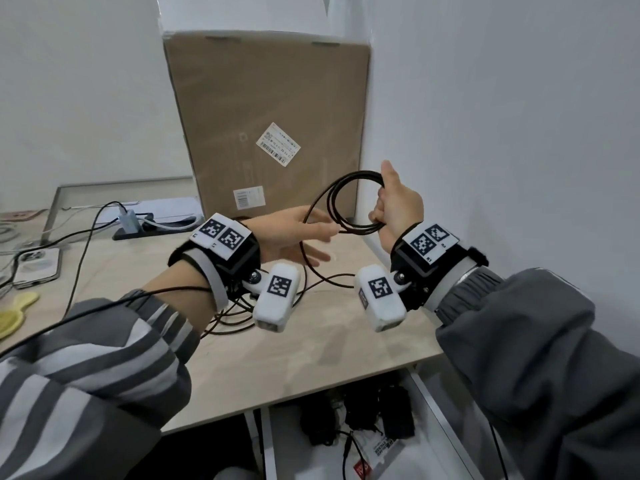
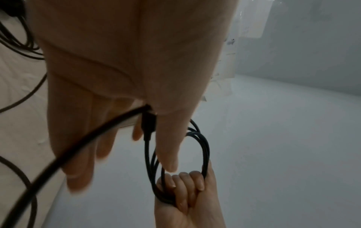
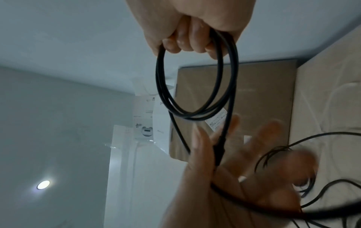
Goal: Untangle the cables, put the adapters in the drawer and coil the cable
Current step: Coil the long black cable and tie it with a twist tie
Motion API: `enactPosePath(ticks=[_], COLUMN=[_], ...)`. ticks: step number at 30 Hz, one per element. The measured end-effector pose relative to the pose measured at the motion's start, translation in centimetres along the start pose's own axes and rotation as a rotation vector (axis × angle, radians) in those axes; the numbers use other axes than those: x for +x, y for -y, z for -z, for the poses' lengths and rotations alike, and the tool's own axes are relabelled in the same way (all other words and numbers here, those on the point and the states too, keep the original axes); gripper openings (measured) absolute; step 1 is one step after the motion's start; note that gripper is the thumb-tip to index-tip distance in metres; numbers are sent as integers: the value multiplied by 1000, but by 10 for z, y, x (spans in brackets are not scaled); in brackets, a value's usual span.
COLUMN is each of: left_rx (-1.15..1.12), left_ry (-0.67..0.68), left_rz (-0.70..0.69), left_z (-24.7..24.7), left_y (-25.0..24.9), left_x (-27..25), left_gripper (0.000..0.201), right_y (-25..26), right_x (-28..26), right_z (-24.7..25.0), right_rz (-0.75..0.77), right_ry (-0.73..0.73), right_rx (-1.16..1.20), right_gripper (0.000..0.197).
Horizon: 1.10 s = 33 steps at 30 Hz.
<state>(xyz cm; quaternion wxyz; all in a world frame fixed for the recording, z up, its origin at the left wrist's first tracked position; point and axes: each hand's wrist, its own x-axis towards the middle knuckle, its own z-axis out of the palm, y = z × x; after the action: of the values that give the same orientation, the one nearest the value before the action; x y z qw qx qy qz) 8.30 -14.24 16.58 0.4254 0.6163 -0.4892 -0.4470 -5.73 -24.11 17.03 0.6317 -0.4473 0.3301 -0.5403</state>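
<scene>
My right hand [image 1: 394,206] is raised above the desk and grips a black cable coil [image 1: 360,230] of several loops; its curled fingers [image 3: 187,41] close round the strands. My left hand [image 1: 298,237] is held flat beside the coil with straight, spread fingers [image 2: 78,169]. The free length of cable runs through the crook of its thumb, where a black connector [image 2: 149,123] shows. From there it drops to a loose cable tangle [image 1: 239,320] on the desk. Below the desk edge an open white drawer [image 1: 268,445] holds black adapters [image 1: 394,414].
A tall cardboard box [image 1: 266,133] leans in the back corner and a white wall is close on the right. A black power strip [image 1: 152,230] with plugged leads, a phone [image 1: 38,268] and a yellow object [image 1: 14,313] lie at the left.
</scene>
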Motion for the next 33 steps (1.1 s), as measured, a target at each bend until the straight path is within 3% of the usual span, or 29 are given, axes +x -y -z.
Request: enactPosePath(ticks=[2,6,10,14,18,23,27,29,33], left_rx=[-35,-224,-317,-288,-190,-270,-161,-6,162], left_ry=[12,-107,-180,-356,-330,-279,-333,-291,-156], left_rz=[50,-91,-226,-254,-178,-278,-291,-277,-243], left_z=[-2,4,3,-3,-18,-33,-26,-21,-15], left_y=[2,2,4,6,6,0,-6,-10,-16], left_x=[-1,5,12,16,20,18,20,19,13], left_gripper=[20,9,12,23,35,25,21,22,21], right_y=[1,-10,-18,-18,-17,-27,-28,-19,9], right_x=[2,2,-2,-2,-5,-7,-4,3,10], right_z=[3,7,5,0,-4,-3,6,11,13], right_rz=[6,-19,-103,-112,-117,-141,-266,-268,-271], right_ry=[-20,-32,-61,-39,-20,-11,170,303,572], right_rx=[10,33,125,226,241,230,179,-43,-504], right_gripper=[47,47,49,48,52,52,43,41,60])
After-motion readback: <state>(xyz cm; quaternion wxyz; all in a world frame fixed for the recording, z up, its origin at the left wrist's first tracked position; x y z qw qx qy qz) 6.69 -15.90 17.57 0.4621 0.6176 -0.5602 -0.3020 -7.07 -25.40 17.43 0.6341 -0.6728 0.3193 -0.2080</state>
